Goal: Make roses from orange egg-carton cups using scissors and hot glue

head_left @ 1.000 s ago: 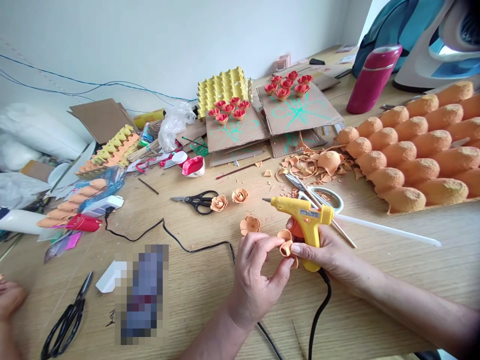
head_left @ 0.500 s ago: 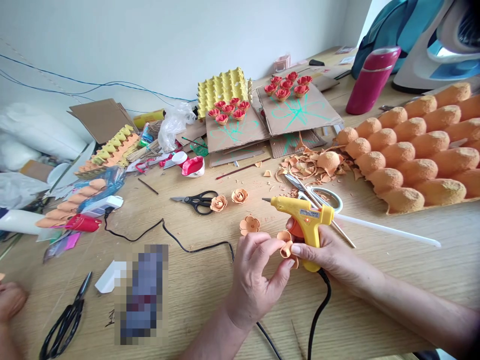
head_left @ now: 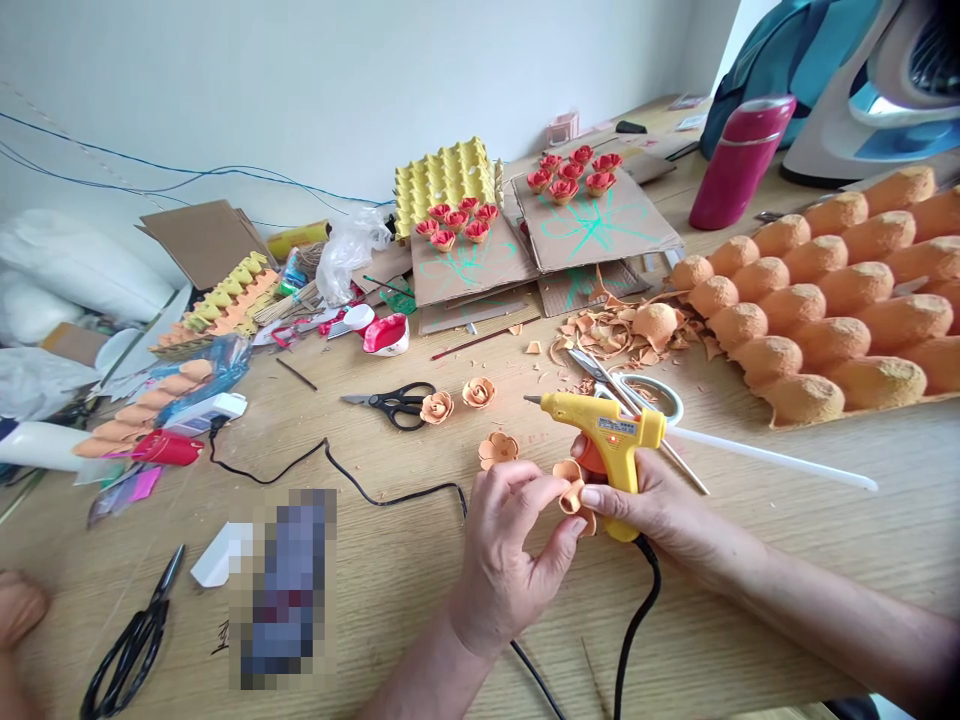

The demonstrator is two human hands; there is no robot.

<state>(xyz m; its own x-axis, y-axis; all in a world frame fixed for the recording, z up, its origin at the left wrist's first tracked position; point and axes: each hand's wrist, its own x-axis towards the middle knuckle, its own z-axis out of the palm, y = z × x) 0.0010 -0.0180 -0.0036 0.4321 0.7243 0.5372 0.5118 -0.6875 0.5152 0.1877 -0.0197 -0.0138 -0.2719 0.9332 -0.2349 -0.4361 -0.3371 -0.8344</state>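
My right hand grips the handle of a yellow glue gun, whose nozzle points left above the table. My left hand pinches a small orange paper flower piece right beside the gun's handle; my right thumb touches the same piece. An open orange flower lies on the wood just beyond my left fingers. Two rolled orange roses sit farther back, beside black scissors.
An orange egg tray fills the right, with cut scraps and white-handled scissors beside it. Cardboard sheets with red flowers, a yellow egg tray, a pink bottle. Another person's hand and black scissors lie lower left. A black cord crosses the table.
Almost nothing: both my hands hold the same pose. The other person's hand at the lower left edge has slid slightly down and out of view.
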